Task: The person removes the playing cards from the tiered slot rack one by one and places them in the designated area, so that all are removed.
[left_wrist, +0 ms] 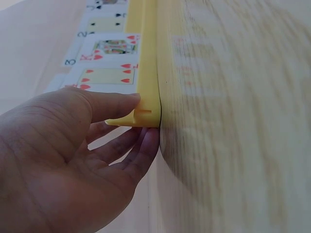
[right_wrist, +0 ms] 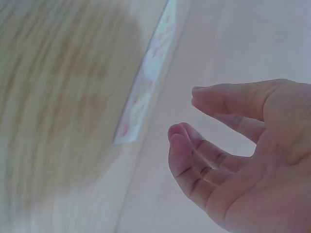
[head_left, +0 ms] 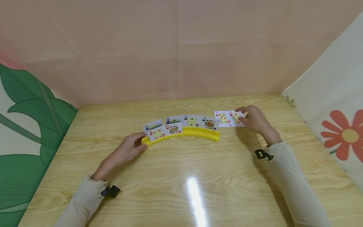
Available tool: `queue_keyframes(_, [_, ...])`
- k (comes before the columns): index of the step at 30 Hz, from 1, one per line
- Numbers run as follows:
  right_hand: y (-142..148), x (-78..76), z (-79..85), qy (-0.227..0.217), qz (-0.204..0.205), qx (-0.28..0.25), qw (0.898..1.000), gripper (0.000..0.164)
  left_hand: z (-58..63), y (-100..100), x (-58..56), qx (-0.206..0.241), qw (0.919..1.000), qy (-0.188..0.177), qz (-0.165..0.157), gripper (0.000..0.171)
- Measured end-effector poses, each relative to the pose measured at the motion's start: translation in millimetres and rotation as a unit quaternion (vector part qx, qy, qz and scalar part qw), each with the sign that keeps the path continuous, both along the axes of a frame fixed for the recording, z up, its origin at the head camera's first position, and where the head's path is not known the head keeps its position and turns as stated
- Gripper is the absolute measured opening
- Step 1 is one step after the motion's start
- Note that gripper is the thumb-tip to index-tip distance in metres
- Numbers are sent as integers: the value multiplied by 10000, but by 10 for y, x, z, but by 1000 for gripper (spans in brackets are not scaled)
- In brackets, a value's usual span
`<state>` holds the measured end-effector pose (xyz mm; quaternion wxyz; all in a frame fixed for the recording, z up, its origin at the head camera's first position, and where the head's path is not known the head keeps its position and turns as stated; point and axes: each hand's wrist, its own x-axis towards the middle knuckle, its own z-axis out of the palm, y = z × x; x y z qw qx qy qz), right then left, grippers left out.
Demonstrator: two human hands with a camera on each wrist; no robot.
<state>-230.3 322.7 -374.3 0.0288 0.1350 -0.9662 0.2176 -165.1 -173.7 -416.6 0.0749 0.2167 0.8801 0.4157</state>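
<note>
My left hand (head_left: 127, 148) grips the left end of a yellow curved card holder (head_left: 199, 130), thumb on its front and fingers behind and under it. In its front slot stand the four of hearts (head_left: 157, 134) and king of hearts (head_left: 173, 129). Behind them are an ace (head_left: 154, 125) and a three (head_left: 171, 120), partly hidden, then the two of spades (head_left: 192, 121) and jack of spades (head_left: 209, 123). My right hand (head_left: 256, 120) hovers over a red two (head_left: 235, 118), thumb and fingers apart with nothing between them. Left of that card lies the seven of diamonds (head_left: 222, 118).
Everything rests on a wood-grain table (head_left: 158, 183) with a glare streak at the front. A pinkish cloth wall (head_left: 175, 63) rises behind it. Printed panels stand at both sides, with green leaves (head_left: 25, 126) left and a red flower (head_left: 350, 135) right.
</note>
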Motion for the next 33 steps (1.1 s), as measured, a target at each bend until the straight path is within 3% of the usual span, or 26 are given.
queue_keyframes(24, [-672, 327, 461, 1110, 460, -518, 9914, 31, 2, -53, 4, 42, 10000, 48, -7, 36])
queue_keyframes(33, [-886, 450, 566, 1925, 748, -734, 9757, 26, 37, -13, -27, 45, 10000, -25, 12, 37])
